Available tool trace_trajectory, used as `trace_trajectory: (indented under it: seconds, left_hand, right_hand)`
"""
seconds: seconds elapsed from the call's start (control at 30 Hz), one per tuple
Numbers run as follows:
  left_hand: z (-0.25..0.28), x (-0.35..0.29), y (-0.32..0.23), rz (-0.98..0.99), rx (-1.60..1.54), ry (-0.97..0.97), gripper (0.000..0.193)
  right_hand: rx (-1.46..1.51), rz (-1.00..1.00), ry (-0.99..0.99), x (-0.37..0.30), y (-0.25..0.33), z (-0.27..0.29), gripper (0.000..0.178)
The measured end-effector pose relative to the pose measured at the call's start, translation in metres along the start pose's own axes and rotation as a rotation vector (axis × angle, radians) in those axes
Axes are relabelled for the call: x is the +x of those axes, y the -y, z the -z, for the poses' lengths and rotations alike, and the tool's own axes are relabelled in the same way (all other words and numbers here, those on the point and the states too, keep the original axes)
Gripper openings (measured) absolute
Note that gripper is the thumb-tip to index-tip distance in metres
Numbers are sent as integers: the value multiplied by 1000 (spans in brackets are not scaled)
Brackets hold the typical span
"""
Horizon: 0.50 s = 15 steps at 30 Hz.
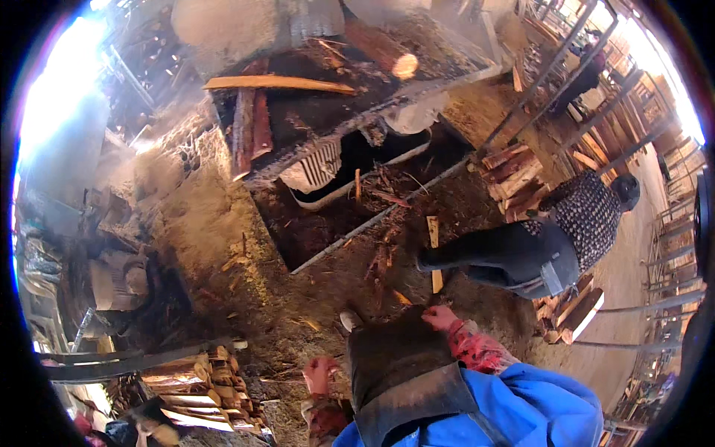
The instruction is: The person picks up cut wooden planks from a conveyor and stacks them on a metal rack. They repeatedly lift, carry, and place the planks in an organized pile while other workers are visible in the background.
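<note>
My left hand (320,375) hangs low beside the dark work apron (395,350), its fingers loosely curled with nothing visible in them. On the apron's right edge is my right hand (441,317), fingers bent in and no object showing; whether it grips the apron cloth is unclear. Ahead stands a dark, grimy metal machine table (320,104) with a slotted housing (316,170) beneath its top. A long sawn strip (279,83) lies across that table, and a round log (383,51) rests farther back. Both hands are well apart from these.
A person (551,238) bends at right near stacked slabs (514,179) and split pieces (573,309). A sawn wood pile (201,391) stands lower left, with another person's hand (160,432) beside it. Sawdust (201,223) and bark litter the floor. Metal posts (551,74) rise at right.
</note>
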<state>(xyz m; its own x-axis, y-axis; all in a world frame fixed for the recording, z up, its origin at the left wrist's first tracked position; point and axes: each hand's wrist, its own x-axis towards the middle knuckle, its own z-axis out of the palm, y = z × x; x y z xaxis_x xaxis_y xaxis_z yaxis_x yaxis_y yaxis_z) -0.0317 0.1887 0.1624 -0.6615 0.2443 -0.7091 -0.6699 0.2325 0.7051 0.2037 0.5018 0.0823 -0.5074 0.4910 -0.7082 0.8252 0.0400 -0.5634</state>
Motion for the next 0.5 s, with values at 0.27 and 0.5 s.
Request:
trace_trajectory:
  seconds: [0.27,0.5]
  left_hand:
    - [11,84,-67,-169,-133,90,15]
    - [-60,95,-117,-161,-60,160,24]
  right_hand:
    - [142,183,-109,37,94,22,23]
    - [166,473,-309,113,235,100,33]
